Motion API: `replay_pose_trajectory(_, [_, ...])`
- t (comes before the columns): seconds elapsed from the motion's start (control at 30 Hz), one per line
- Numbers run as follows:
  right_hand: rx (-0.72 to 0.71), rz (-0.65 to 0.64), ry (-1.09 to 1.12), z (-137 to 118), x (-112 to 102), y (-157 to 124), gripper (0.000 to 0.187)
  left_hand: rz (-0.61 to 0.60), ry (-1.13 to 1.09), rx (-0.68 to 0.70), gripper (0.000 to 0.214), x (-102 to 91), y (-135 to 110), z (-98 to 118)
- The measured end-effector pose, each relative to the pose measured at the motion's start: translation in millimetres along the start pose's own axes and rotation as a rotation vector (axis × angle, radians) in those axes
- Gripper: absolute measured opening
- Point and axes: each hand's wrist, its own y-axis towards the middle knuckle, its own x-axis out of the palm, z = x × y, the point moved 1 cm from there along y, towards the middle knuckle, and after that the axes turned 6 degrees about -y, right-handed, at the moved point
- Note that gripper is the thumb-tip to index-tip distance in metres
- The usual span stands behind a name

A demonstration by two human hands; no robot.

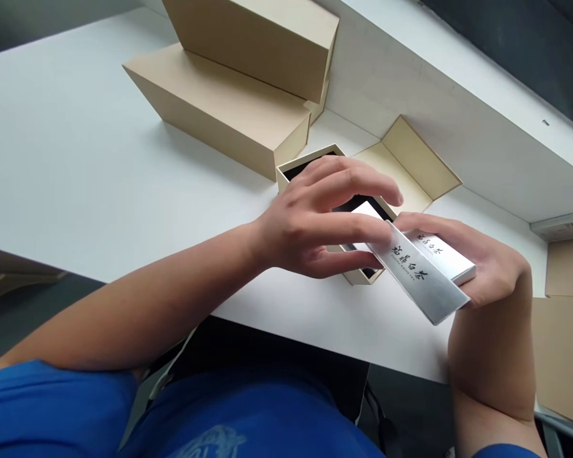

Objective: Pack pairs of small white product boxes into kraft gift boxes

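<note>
White surface (76, 165) spreads left of the open box (282, 182), with a pale wall (410, 95) behind it and tan boxes (239, 95) to its far left. Right of the open box, my right fingers (430, 222) hold the rear silver carton (446, 251), while my left fingers (353, 227) pinch one end of the front silver carton (423, 277) overlapping it. Gripped only there, it could swivel and drop, or scuff its neighbour.

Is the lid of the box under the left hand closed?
No, the lid lies open beyond the box, whose dark interior shows around the left hand.
</note>
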Motion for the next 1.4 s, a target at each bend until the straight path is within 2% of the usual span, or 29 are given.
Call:
replay_pose_trajectory(0.1, [-0.056,-0.057,0.131,8.9,1.1,-1.2,0.073,-0.022,-0.052,-0.054,0.04,3.9,2.6,5.9])
replay_pose_trajectory(0.23, [-0.061,-0.111,0.262,9.5,1.8,-4.5,0.079,-0.022,-0.213,0.002,0.025,4.5,5.4,19.5])
replay_pose_trajectory(0.37, [0.032,-0.208,0.272,9.3,-0.9,-6.6,0.075,-0.173,-0.272,-0.107,0.019,-1.2,6.6,25.6])
replay_pose_trajectory(0.43, [0.055,-0.244,0.252,12.3,-1.9,-7.6,0.074,-0.254,-0.247,-0.102,0.015,-6.0,5.8,24.7])
replay_pose_trajectory(0.5, [0.04,-0.246,0.246,15.9,-2.2,-8.7,0.076,-0.279,-0.215,-0.054,0.012,-10.3,3.4,24.2])
replay_pose_trajectory(0.57, [0.035,-0.248,0.252,18.5,-2.1,-9.6,0.078,-0.217,-0.196,-0.031,0.015,-13.2,-0.5,25.9])
replay_pose_trajectory(0.67, [0.064,-0.257,0.24,18.0,-2.5,-9.7,0.076,-0.099,-0.172,-0.086,0.015,-14.6,-7.1,31.8])
replay_pose_trajectory(0.83, [0.107,-0.28,0.163,13.2,-3.5,-7.9,0.074,-0.113,-0.149,-0.085,0.014,-11.4,-13.0,40.4])
replay_pose_trajectory(1.0, [0.07,-0.262,0.183,15.0,-3.1,-9.4,0.076,0.074,-0.076,-0.169,0.015,-2.9,-16.8,47.7])
replay_pose_trajectory(1.23, [0.122,-0.269,0.22,16.4,-4.3,-10.4,0.075,0.031,0.029,-0.04,0.015,-2.8,-14.8,54.1])
replay_pose_trajectory(1.4, [0.02,-0.22,0.221,15.8,0.4,-6.5,0.074,-0.036,0.011,-0.03,0.012,-18.2,-7.1,47.6])
